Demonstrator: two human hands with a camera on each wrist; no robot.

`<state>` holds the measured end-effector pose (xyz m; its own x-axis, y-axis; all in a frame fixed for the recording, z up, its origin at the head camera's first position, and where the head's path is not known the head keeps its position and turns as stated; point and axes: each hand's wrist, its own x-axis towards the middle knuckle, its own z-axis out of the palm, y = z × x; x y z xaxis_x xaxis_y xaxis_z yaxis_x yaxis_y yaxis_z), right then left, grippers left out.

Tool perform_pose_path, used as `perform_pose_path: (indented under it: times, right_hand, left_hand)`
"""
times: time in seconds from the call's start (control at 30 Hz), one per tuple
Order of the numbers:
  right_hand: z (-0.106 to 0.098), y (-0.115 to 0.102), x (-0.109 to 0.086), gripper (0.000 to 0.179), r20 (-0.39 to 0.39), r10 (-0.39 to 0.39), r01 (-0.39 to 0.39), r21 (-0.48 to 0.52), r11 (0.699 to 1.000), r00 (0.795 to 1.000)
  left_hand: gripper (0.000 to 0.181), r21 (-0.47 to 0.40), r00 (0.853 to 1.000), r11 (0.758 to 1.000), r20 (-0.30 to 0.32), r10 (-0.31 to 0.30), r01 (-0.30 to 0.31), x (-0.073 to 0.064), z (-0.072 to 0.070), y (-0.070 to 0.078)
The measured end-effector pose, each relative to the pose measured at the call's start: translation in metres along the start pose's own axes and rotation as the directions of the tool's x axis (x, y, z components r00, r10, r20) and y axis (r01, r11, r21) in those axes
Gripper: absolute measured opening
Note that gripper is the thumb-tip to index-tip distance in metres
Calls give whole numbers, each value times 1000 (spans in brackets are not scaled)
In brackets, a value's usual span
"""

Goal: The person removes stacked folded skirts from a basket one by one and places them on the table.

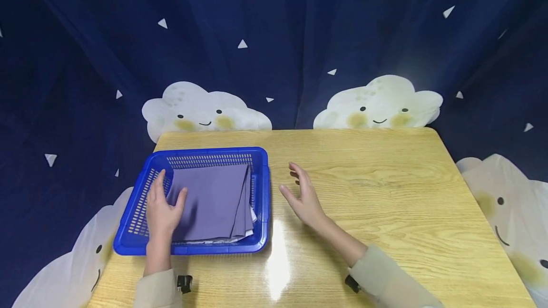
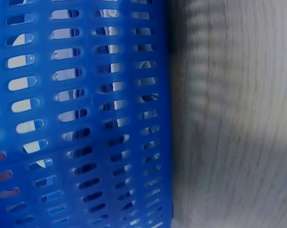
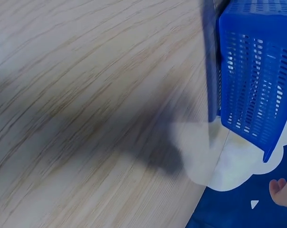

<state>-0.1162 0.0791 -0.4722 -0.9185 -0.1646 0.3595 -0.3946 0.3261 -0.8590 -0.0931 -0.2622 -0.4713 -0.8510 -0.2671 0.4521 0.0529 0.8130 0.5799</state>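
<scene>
A blue plastic basket (image 1: 222, 250) with slotted walls stands on the left part of the table. Inside it lies a flat, folded purple-grey piece, apparently cloth (image 1: 210, 198), with white edges showing beneath. My left hand (image 1: 162, 210) is over the basket's left side, fingers extended and thumb apart, holding nothing. To the right of the basket, my right hand (image 1: 307, 203) hovers above the table with relaxed fingers and no object in it. The left wrist view is filled by the basket's slotted wall (image 2: 96, 102). At the right wrist view's edge, fingertips (image 3: 279, 186) show near the basket (image 3: 257, 80).
The light wooden table (image 1: 385, 194) extends to the right of the basket. Behind it hangs a dark blue curtain (image 1: 274, 27) printed with white triangles and smiling clouds. A black wrist device (image 1: 184, 283) sits by the left sleeve.
</scene>
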Motion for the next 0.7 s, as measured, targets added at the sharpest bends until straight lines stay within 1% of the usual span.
perform_pose_path:
  times: [0.13,0.3,0.4,0.5,0.7]
  right_hand:
    - [7,-8,2,58,1,36,-36,43,998,999]
    - [10,-40,5,57,5,59,-60,91,994,998]
    - [13,-51,6,56,15,73,-74,114,991,997]
    - [19,-49,7,55,24,78,-81,129,988,997]
    - [38,-25,10,57,43,91,-97,190,977,995]
  left_hand:
    - [72,-15,999,999,21,-34,35,1,-3,-3]
    - [73,5,994,997,75,-75,74,2,-5,-9]
    - [74,4,991,996,98,-94,94,3,-6,-11]
    - [74,-10,986,993,124,-114,116,4,-7,-13]
    - [74,-42,971,985,178,-159,169,6,-9,-18]
